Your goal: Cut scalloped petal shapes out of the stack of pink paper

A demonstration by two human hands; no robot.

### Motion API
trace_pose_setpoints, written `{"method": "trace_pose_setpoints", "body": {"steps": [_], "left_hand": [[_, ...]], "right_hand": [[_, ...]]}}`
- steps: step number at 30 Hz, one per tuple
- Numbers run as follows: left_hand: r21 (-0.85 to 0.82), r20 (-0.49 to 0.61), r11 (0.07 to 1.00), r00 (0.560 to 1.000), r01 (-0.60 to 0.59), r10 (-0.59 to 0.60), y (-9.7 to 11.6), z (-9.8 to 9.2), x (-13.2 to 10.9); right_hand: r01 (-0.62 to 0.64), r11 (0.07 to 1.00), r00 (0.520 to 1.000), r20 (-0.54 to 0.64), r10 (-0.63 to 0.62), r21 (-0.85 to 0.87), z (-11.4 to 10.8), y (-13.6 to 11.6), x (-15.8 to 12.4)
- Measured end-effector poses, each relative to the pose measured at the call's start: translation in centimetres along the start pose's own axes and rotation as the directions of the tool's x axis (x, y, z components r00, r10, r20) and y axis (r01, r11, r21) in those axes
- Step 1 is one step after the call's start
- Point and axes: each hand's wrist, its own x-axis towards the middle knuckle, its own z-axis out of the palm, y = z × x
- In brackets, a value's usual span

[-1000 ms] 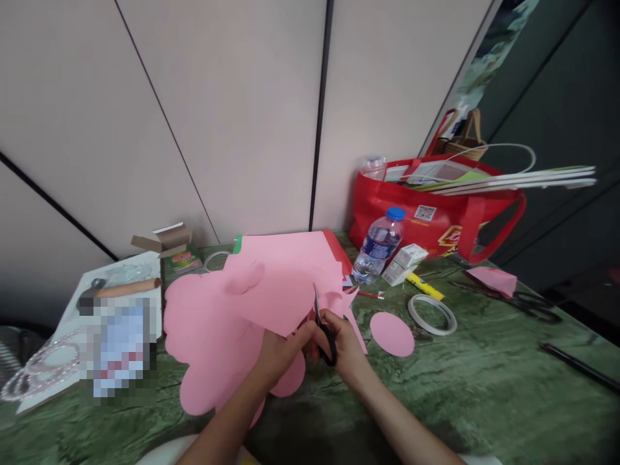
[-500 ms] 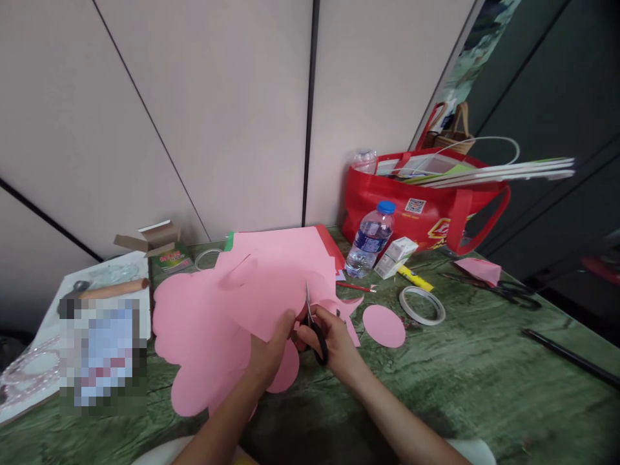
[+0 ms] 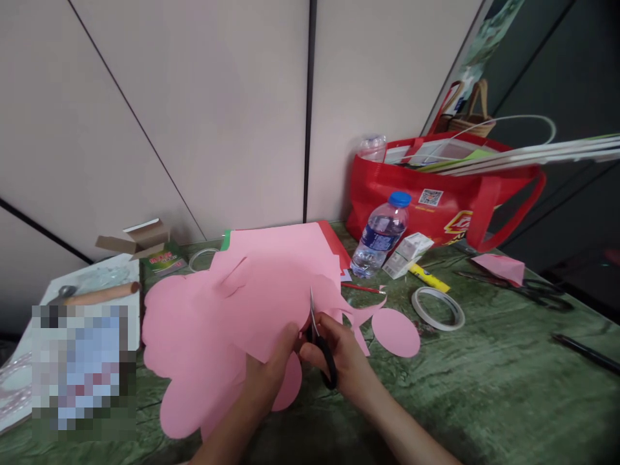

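My left hand (image 3: 274, 368) pinches the near edge of a pink paper sheet (image 3: 276, 316), thumb on top. In my right hand (image 3: 341, 349) is a pair of black-handled scissors (image 3: 325, 361), their blades pointing away from me at the sheet's right part. A narrow cut strip of pink paper (image 3: 363, 313) curls off to the right of the blades. Beneath the sheet lies a large scalloped pink paper shape (image 3: 179, 329), with a rounded pink piece (image 3: 289, 385) showing below my left hand. A pink paper circle (image 3: 396, 332) rests right of my right hand.
Behind stand a water bottle (image 3: 380, 239), a small white box (image 3: 407, 256) and a red bag (image 3: 411, 194) against the wall. A yellow glue stick (image 3: 429, 278), a tape roll (image 3: 438, 309), other scissors (image 3: 542, 294) and a black pen (image 3: 586, 352) lie right. An opened box (image 3: 162, 257) is at left.
The view has shifted and come slightly closer. The scissors remain at the sheet in my right hand, and the cut strip reaches farther right. My left hand keeps its hold.
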Motion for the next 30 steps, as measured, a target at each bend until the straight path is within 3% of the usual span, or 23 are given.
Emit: {"method": "trace_pose_setpoints", "body": {"steps": [4,30], "left_hand": [[-0.020,-0.082,1.000,0.996,0.016,-0.017,0.4,0.6,-0.5],[-0.061,-0.097,0.993,0.990,0.097,-0.103,1.5,0.9,-0.9]], "right_hand": [[0.003,1.000,1.000,0.020,-0.003,-0.007,-0.1,0.1,0.0],[-0.003,0.999,0.999,0.039,0.001,0.037,-0.1,0.2,0.0]]}}
